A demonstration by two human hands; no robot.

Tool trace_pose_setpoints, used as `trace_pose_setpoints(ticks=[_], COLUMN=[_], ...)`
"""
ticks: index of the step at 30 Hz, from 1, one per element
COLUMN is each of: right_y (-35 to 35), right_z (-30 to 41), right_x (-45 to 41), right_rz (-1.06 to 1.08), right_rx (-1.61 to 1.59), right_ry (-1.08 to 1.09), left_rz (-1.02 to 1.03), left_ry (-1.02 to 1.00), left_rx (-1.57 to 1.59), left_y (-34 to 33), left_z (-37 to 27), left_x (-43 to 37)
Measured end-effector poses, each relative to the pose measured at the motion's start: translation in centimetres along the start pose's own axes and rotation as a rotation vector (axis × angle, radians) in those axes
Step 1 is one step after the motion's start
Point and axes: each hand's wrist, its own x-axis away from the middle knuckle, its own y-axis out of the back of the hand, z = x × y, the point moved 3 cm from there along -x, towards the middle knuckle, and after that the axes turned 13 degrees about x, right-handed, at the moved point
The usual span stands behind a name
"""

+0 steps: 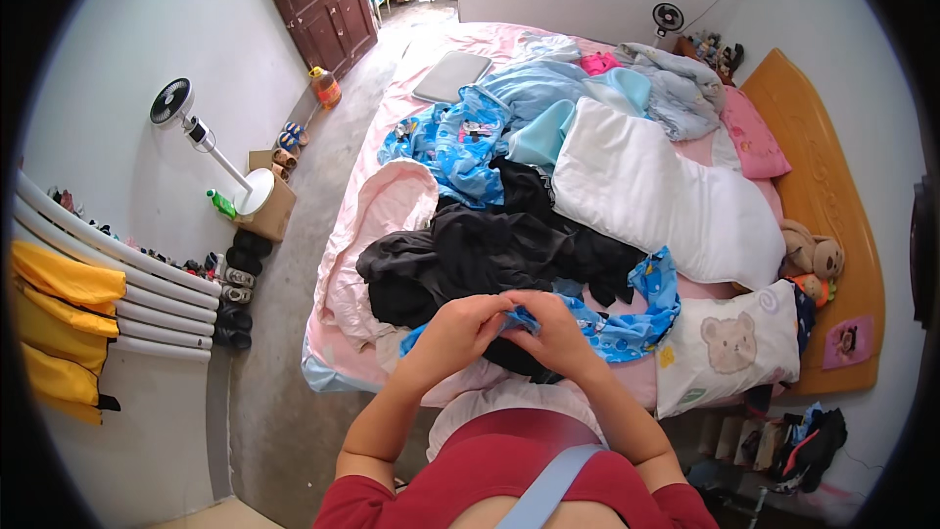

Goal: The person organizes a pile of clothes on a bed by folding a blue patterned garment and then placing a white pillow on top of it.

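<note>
Both hands meet over the near side of a bed, pinching a blue patterned cloth (624, 334) between them. My left hand (470, 319) grips it with thumb and fingers, and my right hand (547, 327) holds it close beside. The cloth trails right towards a pillow with a bear face (727, 353); what kind of garment it is, I cannot tell. Just beyond my hands lies a heap of black and dark grey clothes (492, 246). A second blue printed garment (470, 136) rests farther back. To its right is a folded white quilt (646, 184).
A pink sheet (352, 198) covers the bed, with a wooden headboard (830, 235) at right. A grey flat case (452, 77) and light-blue bedding (547, 88) lie towards the far end. On the left stand a white fan (253, 191), a cardboard box (275, 209) and shoes (239, 279).
</note>
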Motion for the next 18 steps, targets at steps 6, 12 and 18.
trace_pose_setpoints(ticks=[6,12,18], right_y=[1.1,2.1,6.5], right_z=[-0.6,-2.2,1.2], right_x=[1.6,3.1,0.2], right_rz=[0.144,-0.045,-0.008], right_rx=[-0.204,-0.406,-0.098], right_ry=[-0.305,-0.452,0.088], left_rz=[-0.049,-0.135,-0.168], left_ry=[0.379,0.403,0.348], left_rx=[0.343,0.566,0.242], left_y=[0.4,-0.9,-0.6], left_z=[1.3,1.9,-1.3], left_x=[1.3,1.1,-1.3])
